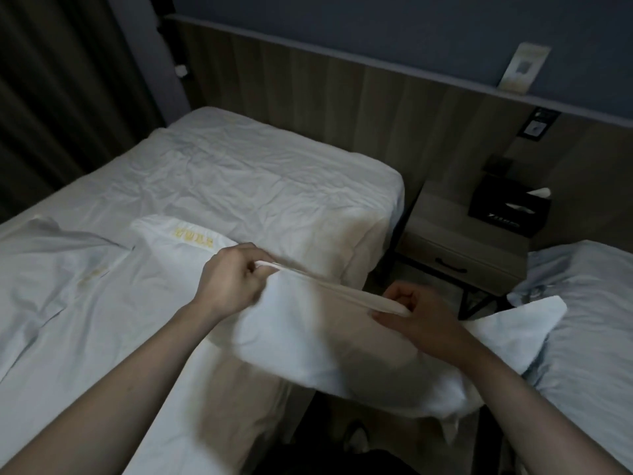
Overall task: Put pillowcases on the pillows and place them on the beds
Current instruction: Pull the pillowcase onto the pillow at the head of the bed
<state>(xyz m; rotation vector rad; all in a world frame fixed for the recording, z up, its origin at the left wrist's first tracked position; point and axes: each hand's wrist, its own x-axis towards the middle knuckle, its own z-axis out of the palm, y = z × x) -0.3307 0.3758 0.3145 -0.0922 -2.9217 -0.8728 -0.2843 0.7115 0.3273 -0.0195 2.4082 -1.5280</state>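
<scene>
A white pillowcase hangs in the gap between two beds, held up by both hands. My left hand pinches one end of its open hem. My right hand grips the other end, and the hem is stretched taut between them. Whether a pillow is inside I cannot tell. Another white folded piece with yellow lettering lies flat on the left bed. A white corner of fabric rests on the edge of the right bed.
A wooden nightstand with a black tissue box stands between the beds against a wood-panelled headboard wall. A dark curtain hangs at the left. A loose sheet lies crumpled on the left bed.
</scene>
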